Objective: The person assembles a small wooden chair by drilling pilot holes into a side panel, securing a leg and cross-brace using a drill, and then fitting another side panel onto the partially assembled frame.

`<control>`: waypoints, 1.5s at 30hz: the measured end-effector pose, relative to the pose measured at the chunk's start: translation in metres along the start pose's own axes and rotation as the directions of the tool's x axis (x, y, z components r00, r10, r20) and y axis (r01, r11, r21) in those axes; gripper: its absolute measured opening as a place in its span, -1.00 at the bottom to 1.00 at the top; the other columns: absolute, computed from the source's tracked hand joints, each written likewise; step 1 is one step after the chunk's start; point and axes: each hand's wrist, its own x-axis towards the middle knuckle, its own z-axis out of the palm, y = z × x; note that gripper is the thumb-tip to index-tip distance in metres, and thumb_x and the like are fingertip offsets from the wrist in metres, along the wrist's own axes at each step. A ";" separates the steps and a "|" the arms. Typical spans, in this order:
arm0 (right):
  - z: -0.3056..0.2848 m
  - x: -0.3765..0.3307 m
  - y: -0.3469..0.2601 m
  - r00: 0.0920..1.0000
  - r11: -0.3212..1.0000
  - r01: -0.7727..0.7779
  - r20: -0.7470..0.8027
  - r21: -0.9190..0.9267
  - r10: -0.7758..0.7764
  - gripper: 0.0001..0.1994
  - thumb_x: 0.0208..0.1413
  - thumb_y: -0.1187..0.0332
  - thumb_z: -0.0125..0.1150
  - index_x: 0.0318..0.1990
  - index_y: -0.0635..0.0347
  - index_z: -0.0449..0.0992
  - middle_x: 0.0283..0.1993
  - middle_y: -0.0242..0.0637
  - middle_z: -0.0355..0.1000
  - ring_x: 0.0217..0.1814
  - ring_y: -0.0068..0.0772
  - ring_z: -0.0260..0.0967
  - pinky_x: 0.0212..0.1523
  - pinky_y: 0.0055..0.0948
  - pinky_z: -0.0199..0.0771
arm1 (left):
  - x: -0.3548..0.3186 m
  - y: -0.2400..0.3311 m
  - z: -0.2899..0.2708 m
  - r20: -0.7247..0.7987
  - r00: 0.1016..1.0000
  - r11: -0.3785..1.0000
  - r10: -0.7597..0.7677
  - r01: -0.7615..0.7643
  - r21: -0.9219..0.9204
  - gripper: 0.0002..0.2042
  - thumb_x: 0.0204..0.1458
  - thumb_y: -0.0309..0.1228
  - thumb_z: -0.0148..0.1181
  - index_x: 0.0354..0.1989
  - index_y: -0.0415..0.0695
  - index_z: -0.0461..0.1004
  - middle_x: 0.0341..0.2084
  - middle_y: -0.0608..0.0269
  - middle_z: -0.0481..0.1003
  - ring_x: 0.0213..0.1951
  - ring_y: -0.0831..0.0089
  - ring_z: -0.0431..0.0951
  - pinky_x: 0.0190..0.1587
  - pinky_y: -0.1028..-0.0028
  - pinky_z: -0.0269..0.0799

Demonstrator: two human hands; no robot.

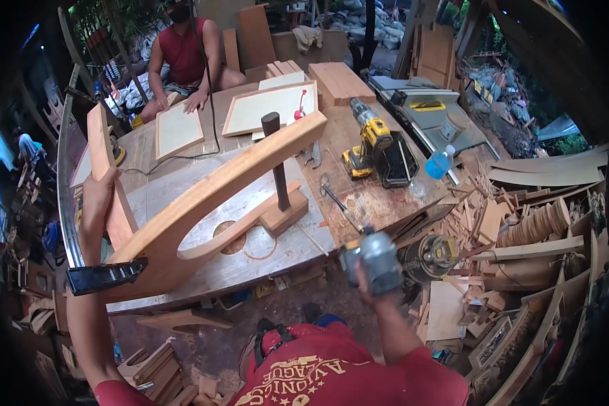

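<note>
My left hand (97, 208) wraps round an upright wooden bar of a curved wooden frame (210, 186), which stands tilted over the near left of the workbench (142, 206). A long metal bar clamp (63, 169) runs beside that arm, its black jaw (108, 276) against the frame's lower end. A dark metal bar (279, 179) with a black handle rises by the frame's far part. Off the bench's front edge, my right hand (371, 287) is closed on a grey and black hand-held power tool (372, 262), blurred by motion; its exact kind is unclear.
A yellow drill (372, 128) stands on the bench by an open black case (397, 162). A blue bottle (440, 162) is near the right edge. Across the bench sits a person (183, 61) with hands on a framed panel (179, 130). Wood scraps (470, 250) heap up at right.
</note>
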 end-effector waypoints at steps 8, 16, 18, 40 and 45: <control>-0.004 0.119 0.128 0.995 0.988 -0.047 -0.081 0.145 0.059 -0.57 0.01 0.21 0.56 -0.04 0.25 0.59 -0.10 -0.14 0.64 -0.04 -0.16 0.63 0.03 -0.19 0.55 | -0.033 0.007 -0.003 -0.062 0.998 0.999 0.004 -0.007 -0.041 -0.55 0.07 -0.20 0.30 -0.03 -0.35 0.49 -0.39 0.23 0.55 -0.46 0.50 0.53 -0.36 0.40 0.47; 0.056 0.170 0.212 0.974 0.965 -0.110 0.219 0.236 0.057 -0.52 -0.02 0.25 0.59 0.04 0.22 0.58 -0.01 -0.18 0.61 0.04 -0.19 0.57 0.04 -0.21 0.55 | -0.095 0.036 0.002 -0.163 0.984 0.991 -0.070 0.050 -0.128 -0.62 0.13 -0.25 0.32 -0.02 -0.29 0.53 -0.40 0.32 0.53 -0.43 0.56 0.50 -0.35 0.48 0.44; 0.078 0.180 0.220 0.931 0.756 -0.358 0.272 0.548 0.244 -0.56 -0.02 0.38 0.60 0.01 0.25 0.58 -0.02 -0.30 0.58 0.03 -0.32 0.56 0.08 -0.25 0.59 | -0.121 0.041 0.001 -0.212 0.977 0.993 0.030 -0.054 -0.105 -0.60 0.10 -0.29 0.36 0.01 -0.32 0.54 -0.28 0.28 0.58 -0.29 0.56 0.51 -0.19 0.47 0.46; 0.043 0.141 0.195 0.970 0.973 -0.222 0.115 0.069 0.214 -0.30 0.05 0.37 0.49 0.34 0.37 0.36 0.16 0.01 0.49 0.15 -0.10 0.48 0.20 -0.17 0.47 | -0.209 -0.065 0.082 -0.409 0.895 0.974 0.175 -0.218 -0.062 -0.14 -0.07 -0.47 0.42 0.42 -0.34 0.06 0.16 -0.05 0.36 0.17 0.18 0.45 0.25 0.24 0.39; 0.029 0.085 0.112 0.980 0.968 -0.181 -0.117 -0.172 0.162 -0.31 0.01 0.38 0.41 0.33 0.38 0.34 0.16 0.11 0.39 0.24 0.20 0.30 0.30 0.05 0.27 | -0.206 -0.103 0.069 -0.355 0.920 0.958 0.167 -0.237 -0.163 -0.09 -0.04 -0.44 0.43 0.46 -0.34 -0.01 0.24 -0.08 0.28 0.25 0.16 0.37 0.33 0.23 0.30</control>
